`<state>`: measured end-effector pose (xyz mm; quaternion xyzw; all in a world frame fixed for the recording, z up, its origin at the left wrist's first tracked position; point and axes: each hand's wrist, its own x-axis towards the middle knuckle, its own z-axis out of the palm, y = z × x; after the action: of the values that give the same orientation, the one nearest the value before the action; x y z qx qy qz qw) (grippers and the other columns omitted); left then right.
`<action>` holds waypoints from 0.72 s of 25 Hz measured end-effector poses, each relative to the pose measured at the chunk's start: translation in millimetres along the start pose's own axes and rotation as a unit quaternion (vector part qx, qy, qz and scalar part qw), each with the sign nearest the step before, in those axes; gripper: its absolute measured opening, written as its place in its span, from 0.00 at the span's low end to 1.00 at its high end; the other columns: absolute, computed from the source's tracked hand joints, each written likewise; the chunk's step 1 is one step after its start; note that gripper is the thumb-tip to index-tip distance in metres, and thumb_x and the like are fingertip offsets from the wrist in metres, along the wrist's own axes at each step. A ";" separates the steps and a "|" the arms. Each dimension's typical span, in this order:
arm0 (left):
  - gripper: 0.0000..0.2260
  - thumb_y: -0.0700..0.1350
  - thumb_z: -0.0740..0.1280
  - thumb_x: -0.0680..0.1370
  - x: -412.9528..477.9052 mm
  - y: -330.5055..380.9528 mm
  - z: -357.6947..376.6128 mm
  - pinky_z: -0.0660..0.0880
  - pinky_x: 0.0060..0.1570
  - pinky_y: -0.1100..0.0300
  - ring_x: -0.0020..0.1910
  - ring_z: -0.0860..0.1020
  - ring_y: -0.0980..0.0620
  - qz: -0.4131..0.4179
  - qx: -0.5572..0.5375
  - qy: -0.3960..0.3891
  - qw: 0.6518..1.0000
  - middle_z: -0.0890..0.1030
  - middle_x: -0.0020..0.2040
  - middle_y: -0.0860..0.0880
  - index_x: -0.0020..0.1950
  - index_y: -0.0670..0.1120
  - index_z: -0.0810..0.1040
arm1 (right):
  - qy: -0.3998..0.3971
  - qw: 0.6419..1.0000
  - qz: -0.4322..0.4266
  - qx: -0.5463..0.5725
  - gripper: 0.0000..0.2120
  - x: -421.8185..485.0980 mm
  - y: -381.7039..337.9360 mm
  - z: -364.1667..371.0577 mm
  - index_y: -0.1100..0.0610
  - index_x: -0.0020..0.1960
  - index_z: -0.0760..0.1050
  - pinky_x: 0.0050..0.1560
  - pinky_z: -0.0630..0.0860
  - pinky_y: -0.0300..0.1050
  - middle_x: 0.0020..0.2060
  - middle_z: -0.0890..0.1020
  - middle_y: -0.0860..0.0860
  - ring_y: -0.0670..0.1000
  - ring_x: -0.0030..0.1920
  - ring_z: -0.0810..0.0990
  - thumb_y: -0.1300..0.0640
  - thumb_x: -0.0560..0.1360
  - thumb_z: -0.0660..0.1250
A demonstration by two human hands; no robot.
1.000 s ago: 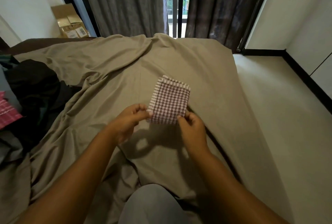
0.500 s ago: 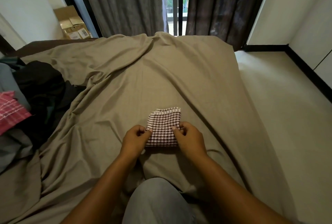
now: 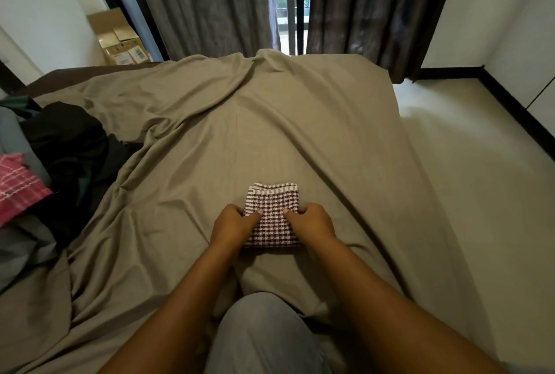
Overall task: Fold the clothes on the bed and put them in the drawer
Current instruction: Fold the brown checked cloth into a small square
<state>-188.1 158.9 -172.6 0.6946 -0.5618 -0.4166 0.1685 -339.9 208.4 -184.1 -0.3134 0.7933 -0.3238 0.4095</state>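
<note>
- Maroon-and-white checked woven cloth (image 3: 271,217), folded into a small square, lies on the taupe bed sheet (image 3: 270,133) close to the bed's near edge.
- The left hand (image 3: 232,225) and right hand (image 3: 312,223) each pinch one side, thumbs on top.
- Risk: if either pinch misses the lower layers, the fold may fall open when lifted.
- A dark pile of unfolded clothes (image 3: 69,145) lies at the bed's left edge.

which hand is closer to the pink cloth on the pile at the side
Left. The left hand grips the checked cloth on the edge toward the pink cloth; the right hand grips its far edge.
</note>
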 end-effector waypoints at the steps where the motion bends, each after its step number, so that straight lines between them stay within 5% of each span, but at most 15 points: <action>1: 0.12 0.54 0.71 0.78 -1.1 7.1 1.3 0.81 0.55 0.46 0.49 0.82 0.47 0.003 -0.041 -0.013 0.999 0.84 0.51 0.47 0.53 0.47 0.78 | -0.003 0.999 0.001 0.050 0.17 2.2 0.8 -2.4 0.55 0.61 0.79 0.56 0.82 0.54 0.54 0.85 0.51 0.53 0.52 0.83 0.46 0.78 0.68; 6: 0.11 0.48 0.67 0.81 -0.3 50.6 24.5 0.81 0.56 0.43 0.52 0.83 0.45 0.087 -0.162 -0.062 0.981 0.83 0.54 0.44 0.60 0.44 0.75 | 0.039 0.973 -0.053 0.222 0.09 15.6 -4.4 -39.9 0.55 0.59 0.76 0.46 0.82 0.44 0.52 0.84 0.52 0.49 0.48 0.84 0.53 0.80 0.66; 10: 0.16 0.43 0.69 0.81 21.7 105.3 62.0 0.83 0.51 0.50 0.53 0.84 0.46 0.094 -0.287 -0.100 0.948 0.82 0.59 0.41 0.65 0.42 0.69 | 0.143 0.967 -0.109 0.182 0.10 53.0 -21.8 -87.2 0.53 0.61 0.73 0.43 0.79 0.39 0.53 0.82 0.51 0.49 0.49 0.82 0.53 0.81 0.66; 13: 0.22 0.44 0.69 0.81 48.4 137.1 94.2 0.80 0.49 0.59 0.56 0.80 0.49 0.145 -0.203 -0.079 0.965 0.79 0.65 0.43 0.72 0.44 0.64 | 0.159 0.971 -0.104 0.146 0.14 89.6 -26.9 -114.3 0.53 0.65 0.69 0.47 0.82 0.45 0.56 0.81 0.51 0.49 0.49 0.82 0.54 0.81 0.66; 16: 0.25 0.43 0.66 0.80 65.6 137.2 126.6 0.75 0.63 0.52 0.65 0.75 0.44 0.159 -0.047 0.019 0.986 0.73 0.69 0.43 0.76 0.48 0.64 | 0.165 0.983 -0.085 -0.008 0.22 116.3 -11.5 -117.7 0.55 0.71 0.66 0.56 0.79 0.50 0.62 0.78 0.54 0.54 0.57 0.80 0.54 0.80 0.67; 18: 0.25 0.47 0.65 0.80 63.1 133.8 141.9 0.67 0.69 0.51 0.72 0.66 0.46 0.252 0.056 0.107 0.960 0.67 0.73 0.46 0.76 0.53 0.66 | 0.246 0.949 -0.144 -0.134 0.23 121.2 0.3 -110.0 0.54 0.74 0.66 0.65 0.75 0.53 0.69 0.73 0.54 0.56 0.67 0.73 0.52 0.80 0.66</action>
<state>-381.3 92.2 -187.7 0.5790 -0.7199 -0.2521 0.2880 -490.5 144.5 -188.5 -0.3869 0.8520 -0.3370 0.1042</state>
